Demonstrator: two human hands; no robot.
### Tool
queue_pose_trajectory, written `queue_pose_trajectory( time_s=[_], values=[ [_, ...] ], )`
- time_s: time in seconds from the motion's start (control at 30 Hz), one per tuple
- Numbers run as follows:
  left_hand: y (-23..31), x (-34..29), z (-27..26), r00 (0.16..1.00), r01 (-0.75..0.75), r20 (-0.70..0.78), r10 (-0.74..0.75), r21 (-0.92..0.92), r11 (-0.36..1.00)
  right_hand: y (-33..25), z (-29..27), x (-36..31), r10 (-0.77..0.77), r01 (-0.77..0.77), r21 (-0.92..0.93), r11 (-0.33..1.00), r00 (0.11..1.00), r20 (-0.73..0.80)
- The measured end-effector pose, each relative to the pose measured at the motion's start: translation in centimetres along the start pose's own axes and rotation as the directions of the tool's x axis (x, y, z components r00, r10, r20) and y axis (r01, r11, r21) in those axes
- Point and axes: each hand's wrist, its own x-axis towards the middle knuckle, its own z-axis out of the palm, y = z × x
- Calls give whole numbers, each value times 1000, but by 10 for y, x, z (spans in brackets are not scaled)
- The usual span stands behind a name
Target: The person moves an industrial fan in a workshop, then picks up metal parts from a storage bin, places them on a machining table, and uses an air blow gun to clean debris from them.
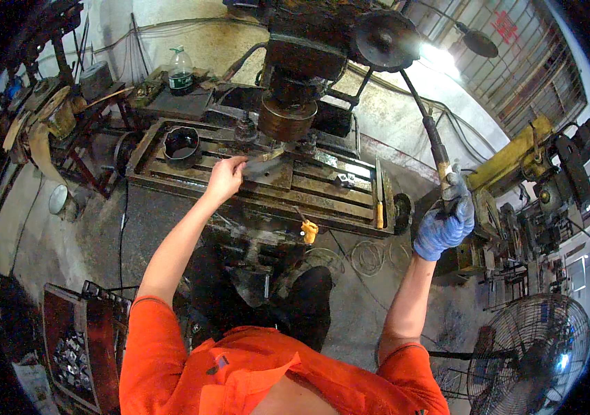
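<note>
Gloved right hand [445, 220] is wrapped round the long lever [434, 135], right of the slotted table [333, 202]. Left hand's [226, 180] fingers are bunched narrow above it, can't tell if they're holding anything.

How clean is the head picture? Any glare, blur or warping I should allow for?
Head view: strong glare beside the barred window; head view: pale blur just right of the left hand, haze or motion, I can't tell; head view: machine head mostly dark; head view: straight edges bend toward the rim, corners black.
</note>
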Motion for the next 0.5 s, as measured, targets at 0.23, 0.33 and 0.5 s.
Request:
queue_pose_trajectory(
  time_s=[0.23, 0.33, 0.5],
  values=[
    [6, -12, -7, 981, 183, 103, -165, -191, 964, 6, -6, -12, 37, -36, -36, 999, 999, 30],
    [7, -12, -5, 982, 176, 93, -163, -148, 973, 9, -5, -13, 15, -14, -42, 999, 1000, 17],
    [1, -12, -1, 992, 124, 40, -121, -93, 988, 14, -7, -21, 96, -96, 1, 995, 995, -7]
  ],
)
